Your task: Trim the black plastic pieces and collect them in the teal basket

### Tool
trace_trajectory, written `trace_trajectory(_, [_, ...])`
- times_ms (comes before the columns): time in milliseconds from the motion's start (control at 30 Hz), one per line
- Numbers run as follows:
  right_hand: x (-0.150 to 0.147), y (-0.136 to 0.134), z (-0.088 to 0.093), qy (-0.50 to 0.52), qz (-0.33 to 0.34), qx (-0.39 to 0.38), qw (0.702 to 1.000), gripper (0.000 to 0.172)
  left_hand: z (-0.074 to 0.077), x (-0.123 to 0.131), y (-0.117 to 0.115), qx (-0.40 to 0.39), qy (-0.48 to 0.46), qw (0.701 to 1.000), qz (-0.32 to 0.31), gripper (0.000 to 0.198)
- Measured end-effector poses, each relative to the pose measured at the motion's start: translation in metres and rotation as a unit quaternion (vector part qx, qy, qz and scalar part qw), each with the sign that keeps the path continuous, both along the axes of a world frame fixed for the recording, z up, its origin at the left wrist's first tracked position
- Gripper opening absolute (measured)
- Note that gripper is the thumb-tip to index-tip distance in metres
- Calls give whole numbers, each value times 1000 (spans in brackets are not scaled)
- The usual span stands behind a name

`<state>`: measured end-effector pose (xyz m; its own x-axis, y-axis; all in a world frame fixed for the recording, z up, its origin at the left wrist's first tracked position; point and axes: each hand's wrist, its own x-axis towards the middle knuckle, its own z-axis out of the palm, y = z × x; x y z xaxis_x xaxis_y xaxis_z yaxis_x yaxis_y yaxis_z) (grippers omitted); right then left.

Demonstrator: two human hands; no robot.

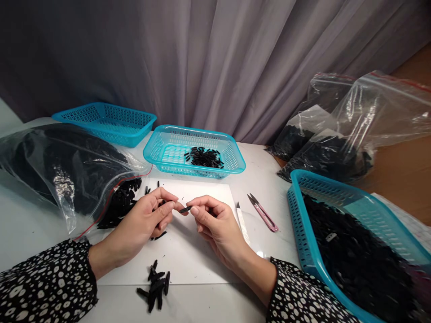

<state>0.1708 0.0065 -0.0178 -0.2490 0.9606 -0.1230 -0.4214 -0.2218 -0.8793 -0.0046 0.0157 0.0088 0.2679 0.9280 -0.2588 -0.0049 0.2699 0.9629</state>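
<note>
Between thumb and forefinger, my right hand [215, 220] pinches a small, slender black piece [185, 209] above a white sheet [198, 264]. My left hand [148, 220] is closed beside it, thumb against forefinger, one fingertip close to the piece's left end. Dark bits show among the left fingers, but I cannot make out what they are. Below the hands lies a small heap of similar black pieces [156, 285]. More loose pieces [123, 202] spill from the mouth of a large clear zip bag [63, 166] at the left.
A blue basket [194, 169] behind the hands holds a pile of black pieces; another blue basket [134, 134] stands back left. Right of the sheet lie a white-handled knife [242, 224] and pink thread snips [263, 213]. A fuller blue basket [303, 242] and zip bags [336, 143] occupy the right.
</note>
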Motion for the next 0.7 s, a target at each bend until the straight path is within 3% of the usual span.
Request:
trace_trajectory(233, [0,0,1,-15,-10,-8,1000,32,4,-2,1,50,24,998,6,27])
trace_trajectory(700, [1,0,-3,-12,-14,-4,1000,29,6,-3,-2,28,-14,1000,0,32])
